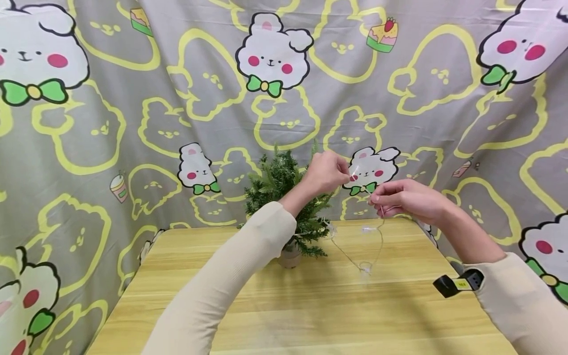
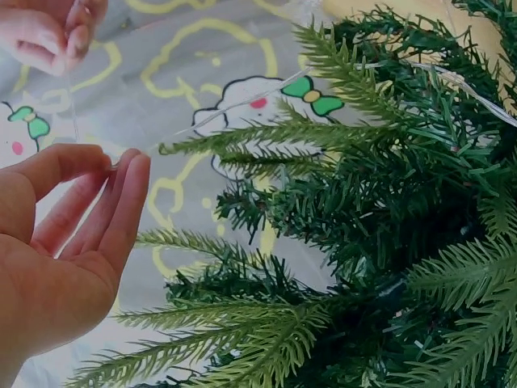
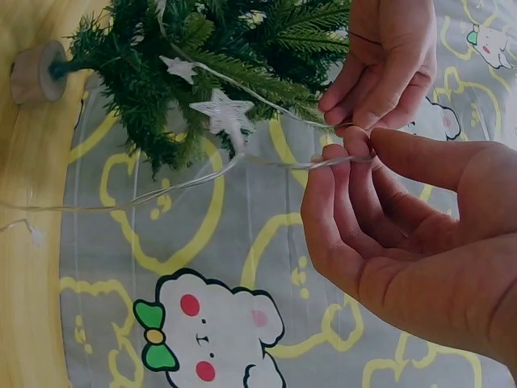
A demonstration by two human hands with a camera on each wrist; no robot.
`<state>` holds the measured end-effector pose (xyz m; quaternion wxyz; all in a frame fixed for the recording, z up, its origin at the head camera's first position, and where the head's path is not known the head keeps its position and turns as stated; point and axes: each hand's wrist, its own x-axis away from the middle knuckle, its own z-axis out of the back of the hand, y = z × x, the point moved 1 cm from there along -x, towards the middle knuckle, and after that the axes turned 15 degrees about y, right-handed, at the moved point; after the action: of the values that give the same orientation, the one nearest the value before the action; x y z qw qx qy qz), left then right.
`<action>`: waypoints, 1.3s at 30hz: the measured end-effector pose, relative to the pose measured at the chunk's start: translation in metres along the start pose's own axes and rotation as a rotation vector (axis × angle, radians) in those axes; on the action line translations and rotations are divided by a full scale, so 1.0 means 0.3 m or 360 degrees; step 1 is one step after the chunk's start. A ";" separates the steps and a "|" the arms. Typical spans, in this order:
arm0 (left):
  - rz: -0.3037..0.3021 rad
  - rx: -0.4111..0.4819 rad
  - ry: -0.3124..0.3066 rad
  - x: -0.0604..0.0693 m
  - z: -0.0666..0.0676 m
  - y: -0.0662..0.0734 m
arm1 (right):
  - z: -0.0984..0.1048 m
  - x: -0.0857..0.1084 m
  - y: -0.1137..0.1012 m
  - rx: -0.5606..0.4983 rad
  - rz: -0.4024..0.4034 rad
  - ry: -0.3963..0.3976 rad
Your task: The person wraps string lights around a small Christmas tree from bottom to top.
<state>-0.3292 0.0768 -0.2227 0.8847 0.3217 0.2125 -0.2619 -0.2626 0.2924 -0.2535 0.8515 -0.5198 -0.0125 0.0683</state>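
Observation:
A thin, clear light string (image 3: pixel 174 187) with star-shaped pieces (image 3: pixel 222 113) runs between both hands and the small artificial Christmas tree (image 1: pixel 276 180). My left hand (image 1: pixel 327 172) reaches past the tree's right side and pinches the string between thumb and fingertips, as the left wrist view also shows. To its right and slightly lower, my right hand (image 1: pixel 410 199) pinches another stretch of the string between thumb and fingers. From there a loop hangs down toward the tabletop. One length of wire lies across the branches (image 2: pixel 355 133).
The tree stands on a round wooden base (image 1: pixel 290 259) near the back of a wood-grain table (image 1: pixel 355 315). Behind and around the table hangs a grey curtain (image 1: pixel 177 123) with rabbit prints. A black strap device (image 1: pixel 458 284) sits at the right sleeve.

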 end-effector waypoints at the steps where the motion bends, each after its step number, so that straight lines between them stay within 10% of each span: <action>1: 0.0009 -0.0004 0.0011 -0.001 -0.002 -0.001 | 0.002 0.001 0.002 -0.0001 0.0001 -0.0009; 15: -0.0043 -0.0018 0.0125 0.008 -0.050 0.023 | 0.023 0.013 0.024 -0.0010 -0.0036 0.0081; 39: 0.0113 -0.0223 -0.0290 0.045 -0.085 0.036 | -0.026 -0.024 0.072 -0.0037 -0.0079 0.0252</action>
<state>-0.3176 0.0969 -0.2428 0.9294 0.2413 0.1375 -0.2431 -0.2713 0.2945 -0.2759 0.8452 -0.5329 0.0410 0.0057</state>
